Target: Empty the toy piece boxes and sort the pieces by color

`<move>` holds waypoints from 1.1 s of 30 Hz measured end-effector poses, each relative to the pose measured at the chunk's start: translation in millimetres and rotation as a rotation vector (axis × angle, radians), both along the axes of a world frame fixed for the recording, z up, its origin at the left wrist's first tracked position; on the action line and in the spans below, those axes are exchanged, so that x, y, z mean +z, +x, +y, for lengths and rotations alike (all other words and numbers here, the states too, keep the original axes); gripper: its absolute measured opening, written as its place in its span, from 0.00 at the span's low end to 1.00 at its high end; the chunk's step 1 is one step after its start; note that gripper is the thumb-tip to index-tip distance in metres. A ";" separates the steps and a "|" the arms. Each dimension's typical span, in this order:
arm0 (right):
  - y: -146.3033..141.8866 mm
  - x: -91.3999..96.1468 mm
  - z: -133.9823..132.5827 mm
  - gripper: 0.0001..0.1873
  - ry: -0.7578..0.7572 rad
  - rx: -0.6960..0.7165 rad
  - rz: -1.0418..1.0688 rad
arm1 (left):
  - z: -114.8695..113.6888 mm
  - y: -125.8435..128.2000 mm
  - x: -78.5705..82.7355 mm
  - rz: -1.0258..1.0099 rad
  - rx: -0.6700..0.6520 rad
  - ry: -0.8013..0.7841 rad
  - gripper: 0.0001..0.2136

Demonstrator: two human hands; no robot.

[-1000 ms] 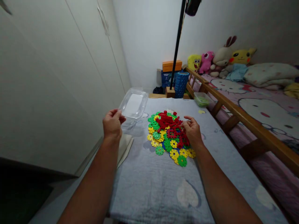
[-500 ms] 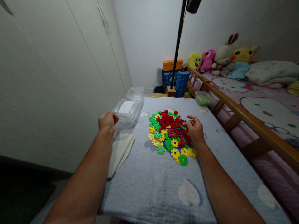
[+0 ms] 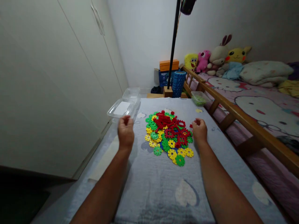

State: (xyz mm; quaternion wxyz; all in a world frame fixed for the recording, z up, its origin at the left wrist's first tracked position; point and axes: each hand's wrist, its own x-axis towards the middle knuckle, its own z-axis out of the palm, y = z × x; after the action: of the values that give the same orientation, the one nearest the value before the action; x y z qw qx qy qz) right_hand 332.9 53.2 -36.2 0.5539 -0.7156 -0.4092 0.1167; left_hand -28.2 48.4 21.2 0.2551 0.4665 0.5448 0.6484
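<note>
On either side of the heaped plastic pieces (image 3: pixel 168 134), left hand (image 3: pixel 126 132) and right hand (image 3: pixel 199 129) are part-curled, any hold indeterminable.

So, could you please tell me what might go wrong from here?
The small red piece at the right hand's fingertips could slip if it is only lightly pinched. The left hand is close to the clear plastic container, which sits near the left edge of the table, so a bump might knock it off. The pile of plastic pieces is loosely heaped, so a brush could scatter it.
</note>
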 end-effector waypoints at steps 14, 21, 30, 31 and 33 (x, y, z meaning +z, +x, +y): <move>-18.4 -0.7 8.8 0.16 -0.001 0.273 0.041 | 25.6 78.9 -54.0 0.562 -0.460 -0.038 0.21; 32.5 19.5 79.9 0.10 0.009 0.109 0.220 | 22.0 76.0 -49.3 0.430 -0.387 0.033 0.14; 84.5 46.8 150.0 0.24 -0.102 0.062 0.535 | 22.2 78.1 -47.9 0.463 -0.263 0.075 0.09; 86.7 47.5 154.5 0.25 -0.111 0.068 0.543 | 22.0 78.2 -48.1 0.466 -0.262 0.077 0.09; 89.7 48.1 163.2 0.26 -0.124 0.077 0.555 | 21.6 78.5 -48.5 0.465 -0.259 0.079 0.09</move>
State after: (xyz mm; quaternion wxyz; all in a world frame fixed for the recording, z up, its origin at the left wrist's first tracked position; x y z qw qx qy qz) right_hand 422.5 216.4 11.9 0.5949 -0.6727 -0.2610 0.3541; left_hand 50.4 70.0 -27.3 0.1858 0.6783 0.4987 0.5067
